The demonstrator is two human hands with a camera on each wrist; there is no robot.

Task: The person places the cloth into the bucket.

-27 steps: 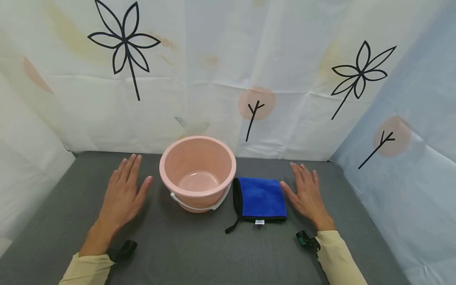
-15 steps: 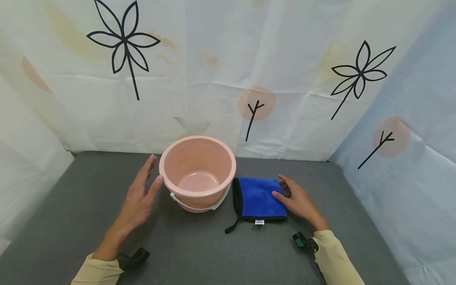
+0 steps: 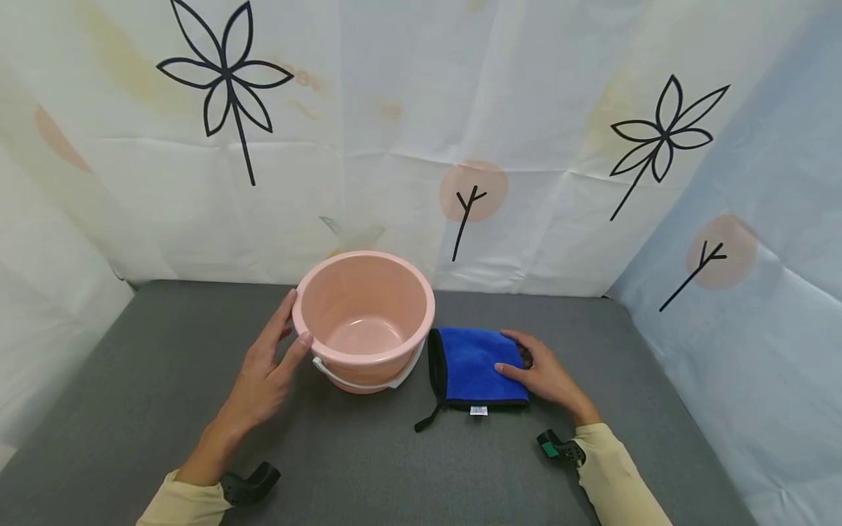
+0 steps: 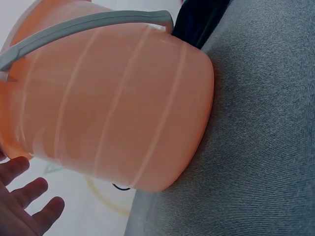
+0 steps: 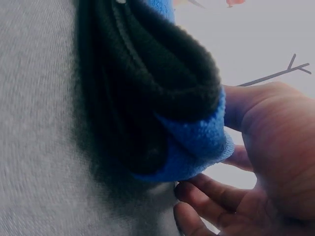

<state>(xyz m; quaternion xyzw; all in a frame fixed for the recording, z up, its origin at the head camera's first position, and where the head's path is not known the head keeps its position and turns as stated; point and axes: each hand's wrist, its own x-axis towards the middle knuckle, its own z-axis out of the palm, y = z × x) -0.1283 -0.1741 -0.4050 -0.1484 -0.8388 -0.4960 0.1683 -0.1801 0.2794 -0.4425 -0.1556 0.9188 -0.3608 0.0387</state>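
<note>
A pink bucket [image 3: 365,314] with a white handle [image 4: 93,22] stands upright on the grey surface in the head view. My left hand [image 3: 263,376] is at its left side, thumb and index finger at the rim; the other fingers are apart from the wall in the left wrist view. To the bucket's right lies a folded blue cloth [image 3: 476,365] with black edging and a black loop. My right hand [image 3: 549,372] holds the cloth's right edge, thumb on top and fingers curved around the side. The right wrist view shows the folded edge [image 5: 197,142] between thumb and fingers.
The grey tabletop [image 3: 395,467] extends in front of the bucket and cloth. A white printed backdrop [image 3: 395,131] rises right behind the bucket, and a bluish sheet [image 3: 776,314] borders the right side. Dark wrist devices sit on both wrists.
My left hand has moved right to the bucket's rim. My right hand has moved left onto the cloth's right edge, its fingers curling. Bucket and cloth stay in place.
</note>
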